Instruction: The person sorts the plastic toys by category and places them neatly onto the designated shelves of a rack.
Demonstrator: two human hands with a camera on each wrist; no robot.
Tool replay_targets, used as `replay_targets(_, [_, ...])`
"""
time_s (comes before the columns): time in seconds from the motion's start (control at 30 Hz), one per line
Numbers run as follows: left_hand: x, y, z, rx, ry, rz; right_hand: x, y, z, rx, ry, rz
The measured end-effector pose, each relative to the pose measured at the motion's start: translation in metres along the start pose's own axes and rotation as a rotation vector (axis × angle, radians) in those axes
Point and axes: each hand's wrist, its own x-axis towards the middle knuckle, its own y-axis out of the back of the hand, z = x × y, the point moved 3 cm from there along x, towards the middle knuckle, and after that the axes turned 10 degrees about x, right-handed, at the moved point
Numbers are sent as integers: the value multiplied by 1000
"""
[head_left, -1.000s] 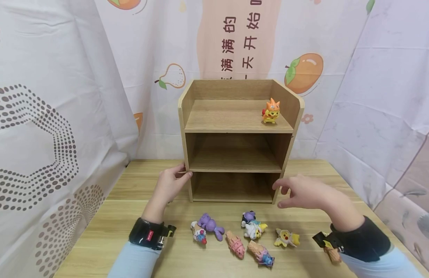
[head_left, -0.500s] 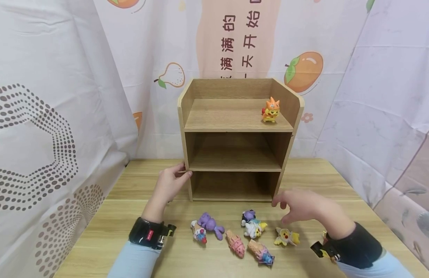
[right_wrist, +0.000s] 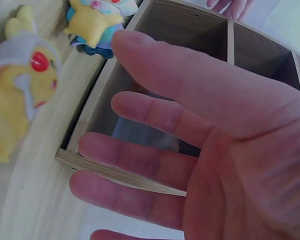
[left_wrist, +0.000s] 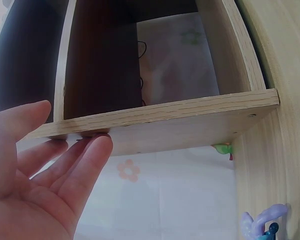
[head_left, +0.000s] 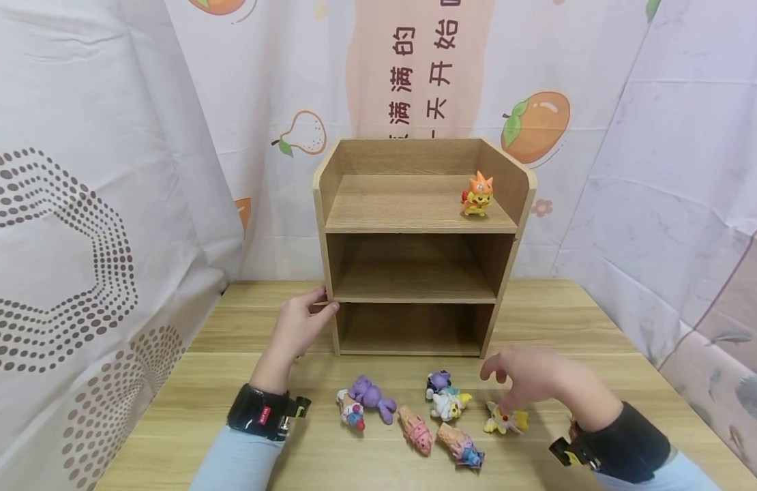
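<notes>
A small wooden shelf unit [head_left: 415, 300] with three levels stands on the table. My left hand [head_left: 299, 327] holds its left side panel, thumb at the front edge and fingertips against the outer face, as the left wrist view shows on the panel [left_wrist: 165, 111]. My right hand [head_left: 528, 375] hovers with fingers spread and nothing between them. Just below it lies a yellow figurine in a pale hood [head_left: 506, 419], partly covered by the thumb; in the right wrist view this yellow figurine [right_wrist: 20, 100] is left of the fingers. A white and yellow figurine [head_left: 449, 405] lies further left.
An orange-hooded yellow figurine [head_left: 478, 196] stands on the top level, at right. On the table lie a purple rabbit figurine [head_left: 371, 397], a purple and black one [head_left: 438, 383], and several ice-cream-cone figures, including a pink one [head_left: 417, 432]. A patterned curtain [head_left: 280, 204] hangs behind.
My right hand has come down from beside the shelf's lower right side toward the yellow figurine at the right. My left hand has stayed on the side panel.
</notes>
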Motion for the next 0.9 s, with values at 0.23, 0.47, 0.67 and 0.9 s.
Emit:
replay_targets(0.23, [0,0,-1,-1,-1,5,0,-11,2,77,-100,-44])
replay_targets(0.47, [1,-1,0,-16,-7,6,0,-19,1,31,-103,-44])
replay_targets(0.67, [1,-1,1,-19,-7,8,2,-25,4,28,-122,-44])
replay_targets(0.9, [1,0,1,-13,1,7,5,-32,8,5,-121,-52])
